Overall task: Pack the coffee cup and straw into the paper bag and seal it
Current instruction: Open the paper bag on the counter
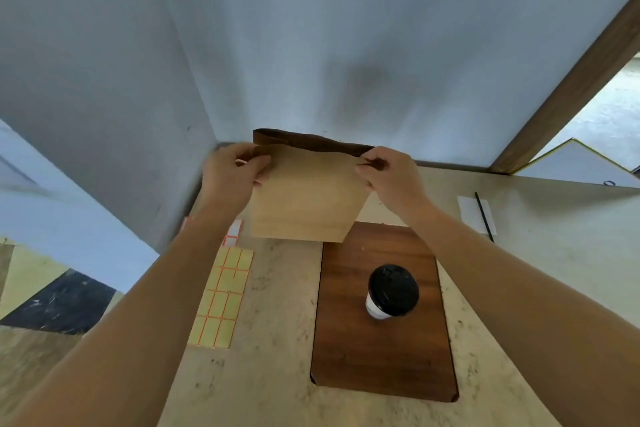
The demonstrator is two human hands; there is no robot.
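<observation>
A brown paper bag (304, 198) hangs above the table's far side, its mouth pulled slightly apart at the top. My left hand (230, 173) pinches the bag's top left corner and my right hand (389, 177) pinches the top right corner. A white coffee cup (391, 291) with a black lid stands upright on a dark wooden board (381, 357), nearer to me than the bag. A thin black straw (484, 217) lies on a white napkin (472, 215) at the right of the table.
A sheet of yellow stickers (223, 295) with orange borders lies left of the board, with a white sticker sheet (232, 232) beyond it. Grey walls meet in a corner behind the bag. A wooden post (568, 87) slants at the right.
</observation>
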